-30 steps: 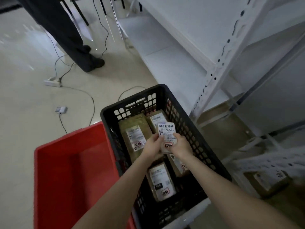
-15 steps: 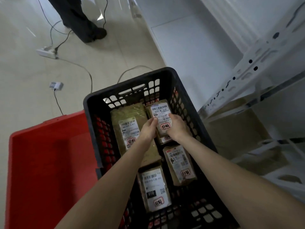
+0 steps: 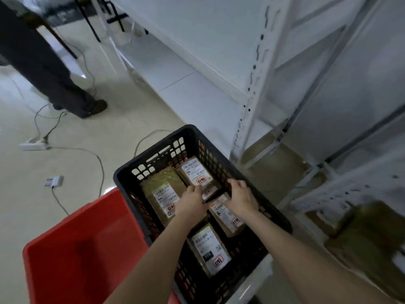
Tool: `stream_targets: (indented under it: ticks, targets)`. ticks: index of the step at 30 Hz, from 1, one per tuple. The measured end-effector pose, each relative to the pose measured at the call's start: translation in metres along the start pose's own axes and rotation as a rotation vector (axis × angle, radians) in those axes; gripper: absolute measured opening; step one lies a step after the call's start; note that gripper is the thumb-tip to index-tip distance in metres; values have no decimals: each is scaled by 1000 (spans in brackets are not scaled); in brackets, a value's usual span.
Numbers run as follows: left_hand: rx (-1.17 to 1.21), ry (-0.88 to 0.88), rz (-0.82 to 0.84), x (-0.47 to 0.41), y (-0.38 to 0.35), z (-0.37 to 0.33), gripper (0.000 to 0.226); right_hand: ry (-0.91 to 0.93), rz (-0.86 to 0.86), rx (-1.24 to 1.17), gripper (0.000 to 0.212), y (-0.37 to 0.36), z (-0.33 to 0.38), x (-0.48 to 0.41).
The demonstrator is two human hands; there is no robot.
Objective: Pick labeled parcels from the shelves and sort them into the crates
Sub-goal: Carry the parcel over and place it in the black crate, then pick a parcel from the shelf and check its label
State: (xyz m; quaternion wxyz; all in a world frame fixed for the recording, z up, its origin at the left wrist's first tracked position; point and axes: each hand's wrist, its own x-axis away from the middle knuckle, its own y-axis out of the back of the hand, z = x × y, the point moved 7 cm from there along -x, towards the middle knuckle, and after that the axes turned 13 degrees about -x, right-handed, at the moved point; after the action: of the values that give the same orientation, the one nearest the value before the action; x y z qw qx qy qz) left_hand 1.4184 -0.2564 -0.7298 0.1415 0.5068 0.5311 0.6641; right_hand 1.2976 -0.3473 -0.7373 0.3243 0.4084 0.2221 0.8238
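pale floor [image 3: 131, 123] holds black crate [image 3: 153, 155] of labeled parcels [image 3: 196, 173].

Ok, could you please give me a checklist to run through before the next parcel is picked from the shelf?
1. Far parcel lies flat inside the black crate: ok.
2. Left hand free of it: cannot tell, fingertips at its edge.
3. Right hand free, fingers spread: ok.
4. Near parcel label faces up: ok.
5. Red crate has room: ok.
6. Shelf parcels readable: not ok, blurred.
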Motion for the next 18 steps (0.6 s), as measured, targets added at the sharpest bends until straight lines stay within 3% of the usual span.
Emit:
stream_targets:
  ticks: [10, 15, 18]
  targets:
    - [-276, -445, -105, 114, 36, -116, 67, -106, -335, -127, 65, 83, -44, 170]
    - [-376, -617, -151, 182, 35, -191, 50, -205, -461, -184, 60, 118, -94, 259]
    - [-430, -716, -198, 227, 32, -236, 52, -274, -552, -221, 61, 139, -126, 320]
